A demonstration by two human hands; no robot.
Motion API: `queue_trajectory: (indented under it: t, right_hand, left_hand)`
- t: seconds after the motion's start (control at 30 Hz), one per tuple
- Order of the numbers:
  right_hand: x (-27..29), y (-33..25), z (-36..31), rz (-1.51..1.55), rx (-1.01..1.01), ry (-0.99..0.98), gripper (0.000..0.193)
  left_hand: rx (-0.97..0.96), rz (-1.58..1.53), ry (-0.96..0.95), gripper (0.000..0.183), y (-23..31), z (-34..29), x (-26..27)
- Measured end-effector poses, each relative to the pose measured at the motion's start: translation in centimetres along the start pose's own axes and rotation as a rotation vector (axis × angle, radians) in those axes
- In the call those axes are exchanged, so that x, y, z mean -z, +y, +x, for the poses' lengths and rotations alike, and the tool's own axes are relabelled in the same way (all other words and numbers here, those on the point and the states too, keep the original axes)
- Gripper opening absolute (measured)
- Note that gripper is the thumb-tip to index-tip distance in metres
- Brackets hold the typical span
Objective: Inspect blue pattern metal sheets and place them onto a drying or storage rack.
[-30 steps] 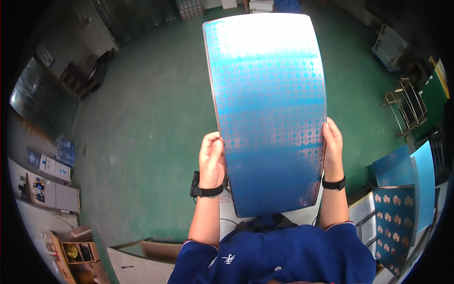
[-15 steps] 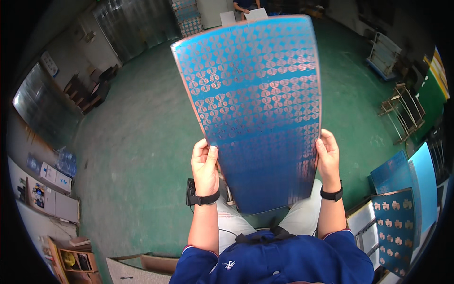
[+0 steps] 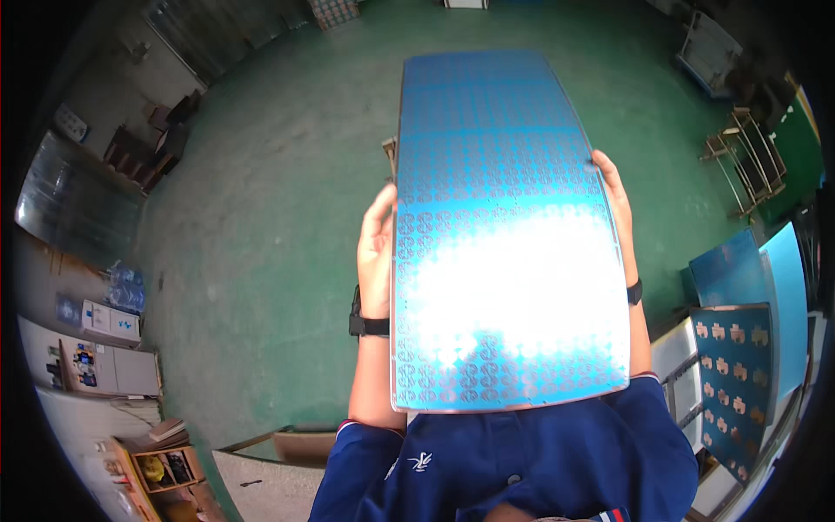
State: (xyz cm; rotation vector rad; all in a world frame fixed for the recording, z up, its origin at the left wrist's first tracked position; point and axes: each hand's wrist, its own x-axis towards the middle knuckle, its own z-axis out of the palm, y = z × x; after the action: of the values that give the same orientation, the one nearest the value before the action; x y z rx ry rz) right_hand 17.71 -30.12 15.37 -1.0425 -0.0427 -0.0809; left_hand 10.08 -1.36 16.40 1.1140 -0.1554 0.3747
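A large blue sheet (image 3: pixel 496 157) with rows of small round copper-coloured marks lies spread in front of my chest, its near edge over my shirt. Strong glare washes out much of its nearer half. My left hand (image 3: pixel 376 244) grips the left edge, with the fingertips partly behind the sheet. On the opposite edge, my right hand (image 3: pixel 616 191) holds it a little farther up, and its palm is largely covered. The sheet hides my lap and part of both forearms.
At the right lean blue sheets (image 3: pixel 735 383), one with copper shapes. A metal rack (image 3: pixel 744 165) and a cart (image 3: pixel 709 52) stand farther right. Lower left are a wooden shelf (image 3: pixel 165 470), a pale board (image 3: pixel 265 487) and white cabinets (image 3: pixel 117 365). The floor (image 3: pixel 261 217) is green.
The sheet has swung over, its near end rising toward my chest and its far end dropping. Both hands have moved up and away along with it. A bright glare now covers the sheet.
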Motion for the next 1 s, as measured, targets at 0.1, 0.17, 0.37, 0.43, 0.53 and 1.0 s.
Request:
queue_trajectory:
  t: [0.1, 0.17, 0.37, 0.43, 0.53, 1.0]
  right_hand:
    - [-2.1, -1.9, -1.2, 0.063, 0.077, -0.106, 0.033]
    - [-2.1, -1.8, -1.3, -0.041, 0.099, -0.11, 0.034]
    - [-1.0, -0.8, -0.8, -0.145, 0.058, -0.157, 0.035]
    - [-1.4, -1.2, -1.2, -0.111, 0.076, -0.154, 0.035]
    - [-1.0, -0.6, -0.6, -0.071, 0.064, -0.145, 0.035]
    - [-0.6, -1.0, -1.3, -0.129, 0.092, -0.13, 0.036]
  left_hand:
    - [0.161, 0.004, 0.089, 0.046, 1.3, -0.6, -0.3]
    - [0.188, 0.084, 0.129, 0.047, 1.1, -0.6, -0.4]
    - [0.186, 0.082, 0.023, 0.054, -0.7, -0.3, 0.6]
    - [0.166, 0.065, 0.004, 0.056, 0.3, -0.6, -0.2]
    - [0.173, -0.02, 0.007, 0.055, -0.1, -0.4, -0.2]
    - [0.235, -0.177, 0.039, 0.041, 0.2, -1.7, 0.1]
